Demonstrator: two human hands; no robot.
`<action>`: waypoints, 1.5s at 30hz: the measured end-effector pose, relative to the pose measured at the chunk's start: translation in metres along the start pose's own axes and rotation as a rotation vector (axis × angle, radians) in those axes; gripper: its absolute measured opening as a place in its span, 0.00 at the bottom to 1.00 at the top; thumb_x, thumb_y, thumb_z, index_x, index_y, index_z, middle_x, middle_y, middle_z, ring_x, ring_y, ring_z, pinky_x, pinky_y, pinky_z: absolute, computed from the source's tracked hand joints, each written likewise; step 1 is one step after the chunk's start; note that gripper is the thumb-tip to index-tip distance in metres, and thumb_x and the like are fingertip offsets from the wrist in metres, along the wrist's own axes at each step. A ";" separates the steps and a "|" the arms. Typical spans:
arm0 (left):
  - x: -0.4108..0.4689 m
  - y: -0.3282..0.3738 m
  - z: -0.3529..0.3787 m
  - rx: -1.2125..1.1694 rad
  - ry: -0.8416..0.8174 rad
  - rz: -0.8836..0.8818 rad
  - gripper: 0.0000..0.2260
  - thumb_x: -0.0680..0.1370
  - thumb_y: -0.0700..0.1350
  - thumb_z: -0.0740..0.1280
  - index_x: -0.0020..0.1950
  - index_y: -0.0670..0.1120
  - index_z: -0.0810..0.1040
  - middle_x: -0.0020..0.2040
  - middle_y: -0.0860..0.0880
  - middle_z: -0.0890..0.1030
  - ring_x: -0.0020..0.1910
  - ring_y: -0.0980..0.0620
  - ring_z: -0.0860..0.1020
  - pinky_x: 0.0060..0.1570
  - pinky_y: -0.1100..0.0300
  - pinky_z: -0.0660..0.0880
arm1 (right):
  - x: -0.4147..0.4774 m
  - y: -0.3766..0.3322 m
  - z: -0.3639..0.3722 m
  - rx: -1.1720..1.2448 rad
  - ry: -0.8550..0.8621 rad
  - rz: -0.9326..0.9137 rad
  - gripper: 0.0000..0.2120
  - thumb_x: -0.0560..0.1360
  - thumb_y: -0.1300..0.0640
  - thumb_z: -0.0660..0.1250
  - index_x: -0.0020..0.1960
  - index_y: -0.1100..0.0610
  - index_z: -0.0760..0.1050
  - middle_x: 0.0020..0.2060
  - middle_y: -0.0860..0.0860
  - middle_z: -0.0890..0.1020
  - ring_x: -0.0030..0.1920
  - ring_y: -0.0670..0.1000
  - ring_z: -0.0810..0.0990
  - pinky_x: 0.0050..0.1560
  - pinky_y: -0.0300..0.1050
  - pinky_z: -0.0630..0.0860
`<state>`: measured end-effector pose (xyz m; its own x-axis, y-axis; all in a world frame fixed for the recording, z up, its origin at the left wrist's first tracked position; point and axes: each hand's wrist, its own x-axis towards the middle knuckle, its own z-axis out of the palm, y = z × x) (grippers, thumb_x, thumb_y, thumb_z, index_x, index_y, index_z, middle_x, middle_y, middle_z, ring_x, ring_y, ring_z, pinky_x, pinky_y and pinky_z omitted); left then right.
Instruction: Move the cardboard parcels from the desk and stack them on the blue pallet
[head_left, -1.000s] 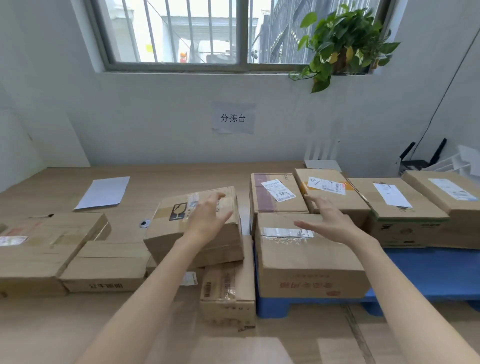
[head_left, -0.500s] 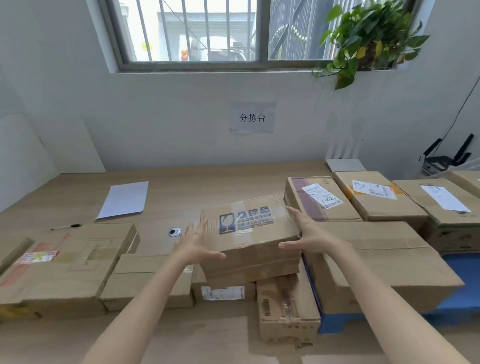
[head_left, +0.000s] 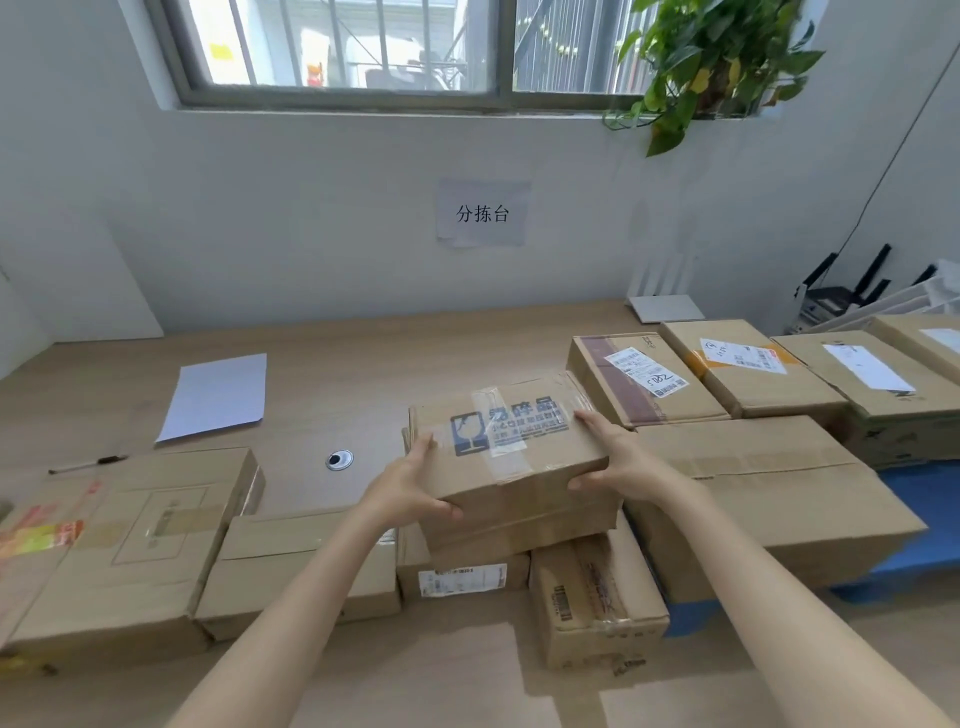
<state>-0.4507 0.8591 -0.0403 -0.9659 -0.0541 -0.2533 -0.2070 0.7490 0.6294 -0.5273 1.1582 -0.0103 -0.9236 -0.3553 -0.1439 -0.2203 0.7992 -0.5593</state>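
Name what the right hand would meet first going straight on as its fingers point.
The fragile-marked parcel: the right hand grips its right end, fingers pointing left across its top, so it blocks at once.

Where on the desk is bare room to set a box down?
Free: bare desk behind the held parcel, between the white paper sheet and the labelled parcel. Crowded: the near edge, lined with parcels, and the blue pallet.

A: What can't you make out from here?
B: Your blue plastic pallet (head_left: 930, 525) is mostly buried under the large brown cardboard parcel (head_left: 769, 499) and its neighbours. The far-right brown carton (head_left: 930, 338) is cut by the frame edge.
A: Nearer you?
B: The white-labelled low carton (head_left: 462, 579) is half hidden beneath the fragile-marked taped cardboard parcel (head_left: 506, 457). Its print is too small to read.
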 end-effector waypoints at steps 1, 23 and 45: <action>0.000 0.002 -0.005 -0.017 0.001 0.010 0.54 0.59 0.56 0.80 0.76 0.58 0.50 0.66 0.49 0.72 0.54 0.47 0.77 0.55 0.50 0.76 | 0.000 -0.002 -0.003 0.019 0.011 -0.008 0.50 0.64 0.49 0.80 0.77 0.44 0.53 0.71 0.53 0.67 0.68 0.54 0.67 0.67 0.53 0.69; 0.008 0.262 0.021 -0.137 0.260 0.401 0.50 0.56 0.69 0.72 0.74 0.64 0.54 0.65 0.54 0.75 0.63 0.48 0.74 0.66 0.48 0.70 | -0.097 0.125 -0.215 0.153 0.426 -0.049 0.41 0.65 0.41 0.76 0.73 0.39 0.61 0.63 0.47 0.73 0.58 0.50 0.73 0.52 0.45 0.72; 0.022 0.509 0.341 0.097 0.021 0.375 0.42 0.67 0.65 0.72 0.76 0.60 0.56 0.64 0.50 0.73 0.58 0.48 0.73 0.60 0.48 0.71 | -0.235 0.482 -0.351 0.156 0.292 0.155 0.43 0.61 0.42 0.78 0.72 0.36 0.62 0.69 0.48 0.70 0.66 0.53 0.69 0.63 0.48 0.70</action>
<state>-0.5245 1.4638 0.0241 -0.9748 0.2230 -0.0034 0.1760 0.7783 0.6027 -0.5267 1.7970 0.0411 -0.9979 -0.0639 -0.0100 -0.0407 0.7410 -0.6702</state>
